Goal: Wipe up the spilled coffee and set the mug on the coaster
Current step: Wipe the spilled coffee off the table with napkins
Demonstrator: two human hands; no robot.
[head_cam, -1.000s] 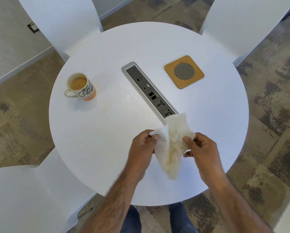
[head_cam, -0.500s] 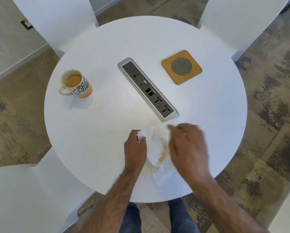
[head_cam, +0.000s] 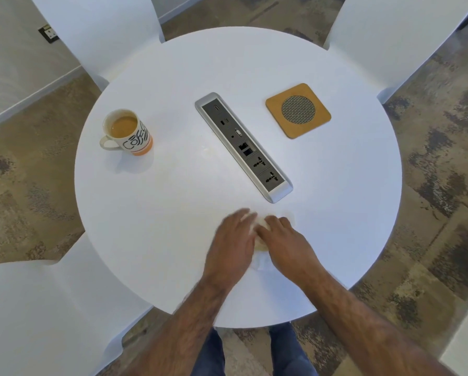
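Both hands lie flat, palms down, on a crumpled white napkin [head_cam: 260,244] near the close edge of the round white table [head_cam: 173,240]: left hand [head_cam: 234,240] with fingers spread, right hand [head_cam: 288,244] just beside it, neither one closed around the paper. I note a brown stain on the napkin between them. The mug [head_cam: 127,132], part full of coffee, stands well apart at far left; its lettering appears to read "Coffee", partly turned away. A faint coffee smear [head_cam: 209,152] sits beside the socket strip [head_cam: 243,146]. The coaster [head_cam: 298,110] lies bare beyond the strip.
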